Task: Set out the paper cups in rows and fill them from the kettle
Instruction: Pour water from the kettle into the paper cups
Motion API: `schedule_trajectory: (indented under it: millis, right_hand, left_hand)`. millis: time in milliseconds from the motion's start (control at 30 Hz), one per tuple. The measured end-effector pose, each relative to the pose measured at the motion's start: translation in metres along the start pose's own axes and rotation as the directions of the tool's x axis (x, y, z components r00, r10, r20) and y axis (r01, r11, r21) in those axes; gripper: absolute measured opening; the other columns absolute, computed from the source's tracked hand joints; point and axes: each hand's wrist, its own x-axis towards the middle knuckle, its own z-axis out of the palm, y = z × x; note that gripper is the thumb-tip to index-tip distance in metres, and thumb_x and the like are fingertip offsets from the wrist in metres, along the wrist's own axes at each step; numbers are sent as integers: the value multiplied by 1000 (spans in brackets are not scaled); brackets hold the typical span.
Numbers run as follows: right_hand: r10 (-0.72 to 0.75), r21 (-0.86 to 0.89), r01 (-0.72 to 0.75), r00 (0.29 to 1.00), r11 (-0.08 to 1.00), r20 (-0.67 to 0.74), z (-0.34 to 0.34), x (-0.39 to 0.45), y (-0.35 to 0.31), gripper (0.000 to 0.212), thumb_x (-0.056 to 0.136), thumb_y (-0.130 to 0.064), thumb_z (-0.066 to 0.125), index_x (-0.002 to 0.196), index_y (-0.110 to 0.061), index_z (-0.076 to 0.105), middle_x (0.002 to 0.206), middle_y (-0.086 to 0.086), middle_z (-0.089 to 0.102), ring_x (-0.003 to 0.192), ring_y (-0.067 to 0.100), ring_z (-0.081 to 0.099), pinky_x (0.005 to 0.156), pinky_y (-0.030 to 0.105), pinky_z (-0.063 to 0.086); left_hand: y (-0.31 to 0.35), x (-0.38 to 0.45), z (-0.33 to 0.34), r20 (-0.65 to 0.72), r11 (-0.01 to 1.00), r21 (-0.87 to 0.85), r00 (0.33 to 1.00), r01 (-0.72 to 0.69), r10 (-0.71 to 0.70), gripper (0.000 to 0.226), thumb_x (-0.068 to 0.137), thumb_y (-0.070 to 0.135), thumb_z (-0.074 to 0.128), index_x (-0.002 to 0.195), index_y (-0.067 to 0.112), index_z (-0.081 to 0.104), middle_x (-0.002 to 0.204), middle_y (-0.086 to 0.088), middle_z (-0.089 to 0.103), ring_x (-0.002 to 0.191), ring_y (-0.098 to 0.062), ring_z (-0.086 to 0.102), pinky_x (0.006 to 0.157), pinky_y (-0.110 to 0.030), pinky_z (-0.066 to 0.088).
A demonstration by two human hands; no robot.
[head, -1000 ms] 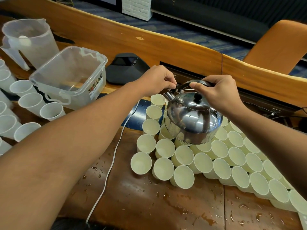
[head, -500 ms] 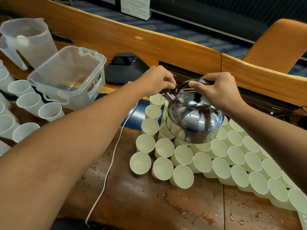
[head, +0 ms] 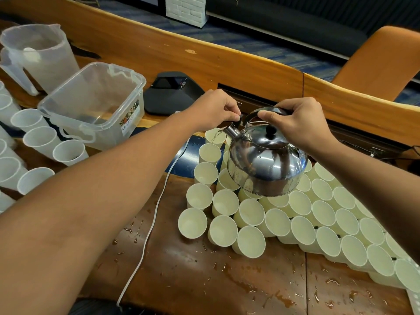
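A shiny steel kettle (head: 266, 162) hangs tilted to the left over several rows of cream paper cups (head: 250, 212) on the wet wooden table (head: 204, 276). My right hand (head: 297, 123) grips its black arched handle from above. My left hand (head: 216, 109) pinches the small black spout cap lever just above the spout. A thin stream of water falls from the spout into a cup (head: 210, 153) near the far end of the left column. The kettle hides some cups under it.
A clear plastic box (head: 95, 98) and a plastic jug (head: 38, 55) stand at the left, with several translucent cups (head: 41, 139) beside them. A black device (head: 172, 92) sits behind. A white cable (head: 150, 226) crosses the table. A raised wooden ledge (head: 250, 64) borders the far side.
The kettle has tipped a little further left and water now runs from its spout. Both hands keep their hold.
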Motion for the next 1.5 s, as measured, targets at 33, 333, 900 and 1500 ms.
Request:
schedule_trajectory:
  millis: [33, 333, 900, 1500]
  right_hand:
    - [-2, -5, 2, 1000, 1000, -3, 0, 0, 0, 29, 83, -45, 75, 73, -19, 71, 65, -3, 65, 50, 0, 51, 45, 14, 36]
    - [-4, 1, 4, 1000, 1000, -15, 0, -2, 1, 34, 82, -47, 75, 78, -13, 74, 71, 5, 69, 63, 21, 62, 51, 27, 43]
    - [0, 112, 7, 998, 994, -65, -2, -16, -1, 40, 86, -41, 73, 64, -8, 63, 54, -3, 53, 47, 4, 41, 47, 18, 34]
    - [-41, 107, 46, 998, 993, -50, -9, -54, -5, 49, 84, -49, 72, 72, -1, 66, 67, 20, 62, 58, 32, 53, 51, 38, 42]
  left_hand:
    - [0, 0, 0, -1, 1000, 1, 1000, -1, 1, 17, 93, 27, 68, 107, 23, 76, 105, 6, 71, 101, -9, 58, 89, -31, 49]
    - [1, -1, -1, 1, 1000, -1, 1000, -7, 7, 17, 92, 26, 69, 106, 21, 77, 104, 5, 72, 101, -9, 58, 85, -26, 45]
    - [13, -8, -11, -37, 999, -11, 998, -48, 48, 15, 91, 24, 71, 103, 18, 78, 97, 5, 73, 93, -7, 64, 72, -9, 43]
    - [23, -42, -3, -51, 999, -6, 998, -48, 47, 12, 87, 28, 75, 98, 25, 80, 92, 13, 73, 99, -10, 62, 93, -39, 53]
